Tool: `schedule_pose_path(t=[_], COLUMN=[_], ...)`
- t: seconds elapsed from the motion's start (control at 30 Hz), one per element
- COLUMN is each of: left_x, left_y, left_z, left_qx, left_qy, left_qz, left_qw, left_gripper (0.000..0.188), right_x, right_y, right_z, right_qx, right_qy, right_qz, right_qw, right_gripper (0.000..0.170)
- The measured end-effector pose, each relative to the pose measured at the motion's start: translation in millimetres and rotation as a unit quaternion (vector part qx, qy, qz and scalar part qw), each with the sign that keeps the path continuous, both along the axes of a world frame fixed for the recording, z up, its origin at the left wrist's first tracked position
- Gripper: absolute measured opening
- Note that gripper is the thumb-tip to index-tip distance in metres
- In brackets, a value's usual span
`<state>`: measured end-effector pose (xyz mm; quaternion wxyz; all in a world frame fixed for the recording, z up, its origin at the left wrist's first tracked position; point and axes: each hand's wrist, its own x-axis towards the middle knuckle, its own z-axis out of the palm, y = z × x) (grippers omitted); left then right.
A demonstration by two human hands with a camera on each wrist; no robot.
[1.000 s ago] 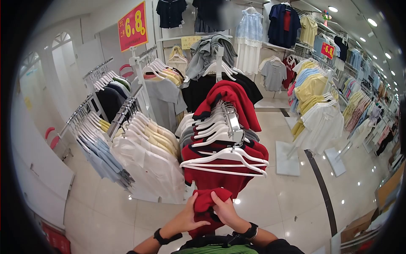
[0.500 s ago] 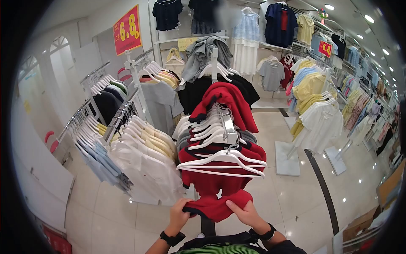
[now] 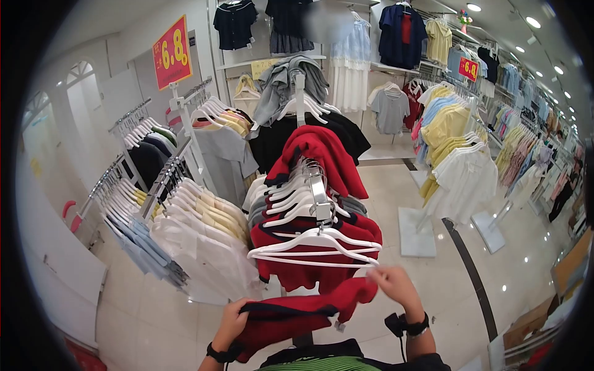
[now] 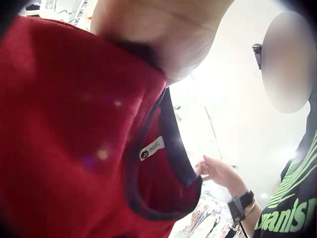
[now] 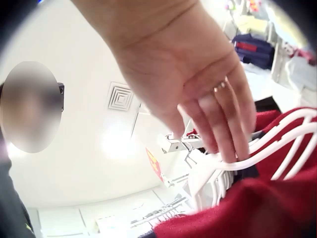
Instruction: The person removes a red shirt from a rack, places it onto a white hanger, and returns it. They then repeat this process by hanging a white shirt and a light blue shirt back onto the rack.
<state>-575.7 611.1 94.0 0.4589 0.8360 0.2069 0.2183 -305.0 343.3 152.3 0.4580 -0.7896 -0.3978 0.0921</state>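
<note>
My left hand (image 3: 232, 323) grips one end of a red knit top (image 3: 291, 312) with navy trim, stretched sideways in front of me. The left wrist view shows the navy-edged neckline (image 4: 132, 183) and a white label (image 4: 151, 148) inside it; that hand's fingers are hidden there. My right hand (image 3: 399, 286) is raised by the top's right end, close to the tips of the white hangers (image 3: 346, 252). In the right wrist view its fingers (image 5: 218, 119) hang fairly straight and hold nothing, overlapping a white hanger (image 5: 267, 153).
Ahead stands a rack (image 3: 321, 211) of red and grey tops, with another red top (image 3: 322, 154) draped over its bar. White shirts (image 3: 198, 250) hang close on the left. A white rack base (image 3: 416, 232) stands on the tiled floor at right.
The red top has been drawn out wider and to the left by my left hand. My right hand has let go of it and moved up and right towards the hangers.
</note>
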Motion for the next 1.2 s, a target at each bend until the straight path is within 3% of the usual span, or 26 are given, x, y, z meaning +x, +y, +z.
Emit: schedule_pose_path(t=[0.03, 0.07, 0.1, 0.13, 0.2, 0.27, 0.37, 0.47, 0.5, 0.73, 0.9, 1.0, 1.1, 1.13, 1.17, 1.2], left_x=[0.8, -0.8, -4.0, -6.3, -11.7, -23.8, -44.1, -62.6, -66.9, -70.5, -48.2, -33.7, -10.7, -2.6, 5.9, 14.1], left_y=[-2.6, -6.6, -10.4, -16.4, -26.4, -27.0, -24.6, -26.1, -26.9, -25.3, -25.5, -21.6, -19.7, -20.0, -20.8, -21.7], left_z=[-0.7, -1.9, -3.4, -5.4, -11.1, -22.5, -41.2, -46.3, -45.5, -41.0, -23.6, -27.5, -30.3, -32.0, -33.7, -33.9], left_qx=[-0.003, 0.004, 0.011, 0.009, 0.033, 0.050, 0.045, 0.056, 0.052, 0.027, 0.002, -0.009, -0.014, -0.016, -0.013, -0.010], left_qy=[-0.001, 0.001, 0.006, 0.010, 0.018, 0.047, 0.022, 0.044, 0.046, 0.011, 0.014, 0.009, 0.008, 0.010, 0.007, 0.005], left_qz=[0.000, 0.002, 0.004, 0.006, 0.026, 0.047, 0.074, 0.142, 0.159, 0.186, 0.165, 0.141, 0.113, 0.109, 0.077, 0.045], left_qw=[1.000, 1.000, 1.000, 1.000, 0.999, 0.997, 0.996, 0.987, 0.985, 0.982, 0.986, 0.990, 0.993, 0.994, 0.997, 0.999], left_gripper=[0.025, 0.025, 0.026, 0.026, 0.019, 0.023, 0.024, 0.024, 0.024, 0.023, 0.023, 0.025, 0.024, 0.024, 0.023, 0.022], right_x=[8.1, 24.0, 32.2, 44.5, 64.1, 77.1, 90.4, 91.5, 82.6, 69.2, 58.0, 50.0, 27.1, 17.6, 3.8, -10.4], right_y=[11.6, 25.5, 42.7, 59.5, 86.8, 103.2, 107.5, 111.0, 107.6, 73.9, 0.7, -58.6, -119.2, -151.0, -152.6, -165.3], right_z=[11.8, 5.2, 12.1, 7.3, -10.4, -17.5, -23.9, -34.6, -17.8, 9.1, 14.3, -5.2, -22.8, -35.9, -35.3, -39.8], right_qx=[-0.017, 0.085, 0.071, 0.052, 0.042, 0.045, 0.007, 0.125, 0.125, 0.181, 0.205, 0.223, 0.212, 0.181, 0.230, 0.256], right_qy=[-0.029, -0.101, -0.181, -0.185, -0.156, -0.014, 0.078, 0.022, -0.032, -0.082, -0.234, -0.307, -0.296, -0.243, -0.236, -0.171], right_qz=[-0.058, -0.010, 0.012, 0.052, 0.107, 0.173, 0.177, 0.102, 0.076, -0.037, -0.125, -0.230, -0.369, -0.371, -0.425, -0.424], right_qw=[0.998, 0.991, 0.981, 0.980, 0.981, 0.984, 0.981, 0.987, 0.989, 0.979, 0.942, 0.896, 0.855, 0.878, 0.843, 0.852], right_gripper=[0.018, 0.025, 0.033, 0.042, 0.040, 0.034, 0.025, 0.024, 0.023, 0.018, 0.015, 0.014, 0.019, 0.019, 0.016, 0.016])
